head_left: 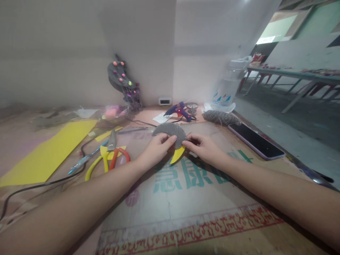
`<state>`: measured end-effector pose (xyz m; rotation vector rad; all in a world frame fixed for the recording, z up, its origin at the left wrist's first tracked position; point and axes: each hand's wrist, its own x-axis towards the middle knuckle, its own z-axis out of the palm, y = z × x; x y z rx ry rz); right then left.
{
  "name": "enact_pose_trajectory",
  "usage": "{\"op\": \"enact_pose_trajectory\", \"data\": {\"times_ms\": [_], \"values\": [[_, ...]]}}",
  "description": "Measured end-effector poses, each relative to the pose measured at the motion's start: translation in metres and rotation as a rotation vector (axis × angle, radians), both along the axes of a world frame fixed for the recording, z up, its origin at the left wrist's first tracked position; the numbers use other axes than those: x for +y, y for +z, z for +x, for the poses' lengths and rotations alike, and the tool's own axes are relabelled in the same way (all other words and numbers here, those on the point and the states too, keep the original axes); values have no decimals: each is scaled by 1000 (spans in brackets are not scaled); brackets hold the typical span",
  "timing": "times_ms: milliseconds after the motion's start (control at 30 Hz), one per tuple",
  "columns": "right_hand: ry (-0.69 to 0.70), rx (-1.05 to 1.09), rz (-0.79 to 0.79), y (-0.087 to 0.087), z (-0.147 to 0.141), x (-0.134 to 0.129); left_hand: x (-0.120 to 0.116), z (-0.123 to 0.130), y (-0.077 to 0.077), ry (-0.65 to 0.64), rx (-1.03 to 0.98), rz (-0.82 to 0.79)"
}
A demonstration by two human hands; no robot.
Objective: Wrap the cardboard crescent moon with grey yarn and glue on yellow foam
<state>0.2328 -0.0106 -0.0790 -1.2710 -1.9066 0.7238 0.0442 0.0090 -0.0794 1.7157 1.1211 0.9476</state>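
Note:
A curved, crescent-like piece wrapped in grey yarn [174, 131] is held above the cardboard, with a bare yellow card tip [177, 155] showing at its lower end. My left hand [165, 144] pinches the wrapped part between thumb and fingers. At the right edge, where grey wrapping meets yellow card, my right hand [199, 144] is closed in a pinch, touching the piece; any strand between its fingertips is too small to make out. A ball of grey yarn [220, 117] lies beyond my right hand.
Scissors [111, 154], a pen [87, 157] and yellow card [53, 152] lie left. A glue gun [181, 111] with a lit red light stands behind the piece. A phone [256, 141] and a water bottle [225, 86] are right. A pinned grey crescent [120, 78] leans against the wall.

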Motion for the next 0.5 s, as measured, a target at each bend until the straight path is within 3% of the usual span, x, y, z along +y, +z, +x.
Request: {"op": "enact_pose_trajectory", "data": {"times_ms": [233, 500], "values": [[-2, 218, -100, 0, -1, -4, 3, 0, -3, 5, -11, 23], [-16, 315, -146, 1, -1, -4, 6, -1, -7, 17, -21, 39]]}}
